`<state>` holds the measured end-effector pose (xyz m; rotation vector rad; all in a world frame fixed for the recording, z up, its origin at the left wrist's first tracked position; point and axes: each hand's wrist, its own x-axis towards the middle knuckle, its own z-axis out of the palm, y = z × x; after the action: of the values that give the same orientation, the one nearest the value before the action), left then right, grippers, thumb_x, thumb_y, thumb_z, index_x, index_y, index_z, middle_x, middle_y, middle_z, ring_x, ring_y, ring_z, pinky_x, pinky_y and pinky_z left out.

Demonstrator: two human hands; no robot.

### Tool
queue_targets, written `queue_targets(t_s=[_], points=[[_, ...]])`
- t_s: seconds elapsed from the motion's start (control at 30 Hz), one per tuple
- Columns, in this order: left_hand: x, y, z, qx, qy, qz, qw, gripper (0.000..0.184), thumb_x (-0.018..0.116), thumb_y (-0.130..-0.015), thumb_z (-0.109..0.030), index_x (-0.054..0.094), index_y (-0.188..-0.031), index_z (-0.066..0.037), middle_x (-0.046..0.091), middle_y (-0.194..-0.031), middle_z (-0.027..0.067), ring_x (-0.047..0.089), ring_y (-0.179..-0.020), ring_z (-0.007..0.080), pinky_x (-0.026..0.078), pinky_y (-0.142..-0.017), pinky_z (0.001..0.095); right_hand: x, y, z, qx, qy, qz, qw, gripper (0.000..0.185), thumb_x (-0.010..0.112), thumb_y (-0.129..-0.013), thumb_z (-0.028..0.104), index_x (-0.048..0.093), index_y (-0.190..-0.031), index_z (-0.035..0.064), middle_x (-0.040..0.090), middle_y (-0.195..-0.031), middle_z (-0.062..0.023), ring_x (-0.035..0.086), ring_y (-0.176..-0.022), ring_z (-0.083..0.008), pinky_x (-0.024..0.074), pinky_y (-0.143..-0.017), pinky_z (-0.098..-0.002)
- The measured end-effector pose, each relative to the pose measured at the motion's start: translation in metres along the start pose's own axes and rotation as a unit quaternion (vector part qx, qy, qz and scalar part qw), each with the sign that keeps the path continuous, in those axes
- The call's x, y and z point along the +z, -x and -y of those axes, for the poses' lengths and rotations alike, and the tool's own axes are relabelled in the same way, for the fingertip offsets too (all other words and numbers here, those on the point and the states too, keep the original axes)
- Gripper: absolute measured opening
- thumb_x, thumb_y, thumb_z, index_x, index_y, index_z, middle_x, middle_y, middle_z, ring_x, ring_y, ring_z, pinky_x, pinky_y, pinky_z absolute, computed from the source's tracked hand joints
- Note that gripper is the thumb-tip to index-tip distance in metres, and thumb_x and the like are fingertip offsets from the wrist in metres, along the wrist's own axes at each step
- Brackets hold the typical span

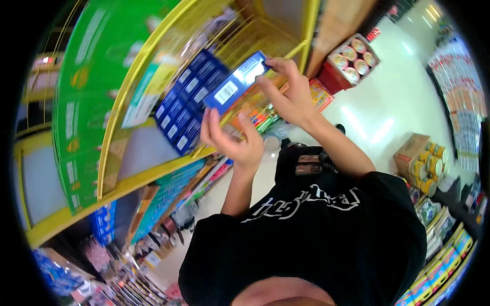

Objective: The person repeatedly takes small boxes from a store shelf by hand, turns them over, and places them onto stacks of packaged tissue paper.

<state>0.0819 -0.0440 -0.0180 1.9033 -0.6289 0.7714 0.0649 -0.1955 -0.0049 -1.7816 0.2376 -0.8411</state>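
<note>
**While two hands touch it, a blue box [237, 84] lies aslant in front of a yellow rack [138, 179]**

As both bare hands reach up and forward from a black shirt [301, 245], the blue box is between them, one narrow end toward the upper right and the other toward the lower left. The side in view has a white barcode label near the lower-left end and a bright, glossy patch nearer the other end.

The right hand [292, 97] is closed on the upper-right end, gripping it between thumb and fingers. The left hand [234, 143] is partly open, palm up, its fingertips touching the lower-left corner and its thumb near the lower long edge; how much of the box it bears, I cannot tell.

Just beyond the box, inside the rack, dark blue boxes [181, 115] with white labels sit packed together in rows. A pale printed card [140, 107] lies against the rack's curved yellow edge, and past that edge stands a green panel [81, 102].

Farther out, a red open carton [334, 75] on the right holds round-topped containers [352, 55]. Well apart from it, a brown carton [410, 151] sits beside yellow cans [433, 166] on the pale, shiny floor [375, 109].
</note>
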Motion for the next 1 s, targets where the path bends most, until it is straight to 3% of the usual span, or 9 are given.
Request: queue_targets(t_s=[0.17, 0.27, 0.4, 0.43, 0.53, 0.7, 0.73, 0.8, 1.0], points=[[0.048, 0.007, -0.068, 0.134, 0.151, -0.009, 0.979, 0.06, 0.06, -0.085, 0.009, 0.029, -0.137, 0.005, 0.034, -0.132, 0.0224, 0.048, -0.119, 0.0378, 0.044, -0.103, 0.0484, -0.089, 0.01, 0.024, -0.078, -0.161, -0.165, 0.97, 0.047, 0.073, -0.085, 0.005, 0.051, -0.125, -0.0056, 0.062, -0.128, -0.0203, 0.063, -0.112, -0.024, 0.0485, -0.098, -0.0361], [0.091, 0.016, -0.108, 0.18, 0.272, 0.024, 0.945, 0.062, 0.06, -0.082, 0.007, 0.03, -0.137, 0.002, 0.039, -0.126, 0.0229, 0.05, -0.113, 0.0368, 0.047, -0.096, 0.0465, -0.175, 0.022, 0.016, -0.059, -0.141, -0.192, 0.969, 0.051, 0.071, -0.086, 0.002, 0.047, -0.13, -0.0066, 0.063, -0.125, -0.0201, 0.061, -0.112, -0.0213, 0.0481, -0.097, -0.0346], [0.169, 0.026, -0.214, 0.143, 0.334, 0.1, 0.926, 0.052, 0.061, -0.084, -0.002, 0.039, -0.131, 0.007, 0.046, -0.12, 0.0197, 0.052, -0.109, 0.0314, 0.044, -0.1, 0.0436, -0.296, 0.045, 0.0, -0.008, -0.131, -0.266, 0.955, 0.049, 0.069, -0.087, 0.002, 0.049, -0.131, -0.0061, 0.064, -0.111, -0.0143, 0.063, -0.097, -0.018, 0.0509, -0.088, -0.0326], [0.192, 0.037, -0.239, 0.11, 0.356, 0.138, 0.918, 0.046, 0.06, -0.086, -0.001, 0.046, -0.129, 0.006, 0.044, -0.132, 0.0196, 0.047, -0.123, 0.0329, 0.038, -0.108, 0.0451, -0.331, 0.053, -0.017, -0.039, -0.031, -0.295, 0.954, 0.044, 0.069, -0.088, 0.003, 0.053, -0.128, -0.0053, 0.066, -0.11, -0.0147, 0.064, -0.094, -0.0177, 0.0515, -0.085, -0.0324], [0.26, 0.062, -0.307, 0.011, 0.472, 0.234, 0.85, 0.042, 0.059, -0.087, 0.001, 0.049, -0.128, 0.006, 0.039, -0.143, 0.023, 0.041, -0.134, 0.0342, 0.032, -0.114, 0.0472, -0.42, 0.075, -0.022, -0.024, 0.057, -0.357, 0.932, 0.041, 0.069, -0.088, 0.004, 0.056, -0.126, -0.0051, 0.068, -0.112, -0.0156, 0.063, -0.097, -0.0175, 0.0512, -0.086, -0.0323], [0.344, 0.102, -0.38, 0.12, 0.537, 0.36, 0.754, 0.054, 0.056, -0.09, 0.005, 0.036, -0.14, -0.002, 0.031, -0.152, 0.0274, 0.039, -0.138, 0.0354, 0.031, -0.115, 0.0478, -0.51, 0.116, -0.025, -0.009, 0.075, -0.481, 0.874, 0.034, 0.069, -0.087, 0.003, 0.058, -0.118, -0.0028, 0.066, -0.121, -0.0178, 0.062, -0.103, -0.0182, 0.0498, -0.087, -0.0309], [0.359, 0.118, -0.4, 0.044, 0.625, 0.382, 0.679, 0.056, 0.056, -0.088, 0.007, 0.038, -0.139, -0.002, 0.032, -0.151, 0.0276, 0.041, -0.136, 0.0364, 0.033, -0.114, 0.0493, -0.524, 0.123, -0.026, -0.002, 0.066, -0.51, 0.858, 0.034, 0.068, -0.087, 0.001, 0.057, -0.119, -0.0027, 0.065, -0.123, -0.0189, 0.062, -0.106, -0.0192, 0.0497, -0.087, -0.0308], [0.396, 0.13, -0.425, 0.132, 0.585, 0.407, 0.689, 0.057, 0.056, -0.085, 0.009, 0.039, -0.139, -0.002, 0.034, -0.15, 0.0271, 0.043, -0.135, 0.037, 0.035, -0.113, 0.0501, -0.554, 0.131, -0.031, 0.003, 0.08, -0.569, 0.819, 0.033, 0.068, -0.086, -0.001, 0.058, -0.117, -0.0024, 0.064, -0.125, -0.02, 0.062, -0.108, -0.0199, 0.0498, -0.087, -0.0306], [0.493, 0.191, -0.508, 0.04, 0.637, 0.511, 0.576, 0.057, 0.06, -0.086, 0.008, 0.043, -0.139, -0.004, 0.038, -0.146, 0.0244, 0.046, -0.131, 0.0304, 0.042, -0.107, 0.0409, -0.656, 0.151, -0.058, 0.023, 0.129, -0.654, 0.745, 0.023, 0.067, -0.085, -0.005, 0.062, -0.108, -0.0009, 0.066, -0.121, -0.019, 0.062, -0.093, -0.0142, 0.0498, -0.081, -0.0266]])
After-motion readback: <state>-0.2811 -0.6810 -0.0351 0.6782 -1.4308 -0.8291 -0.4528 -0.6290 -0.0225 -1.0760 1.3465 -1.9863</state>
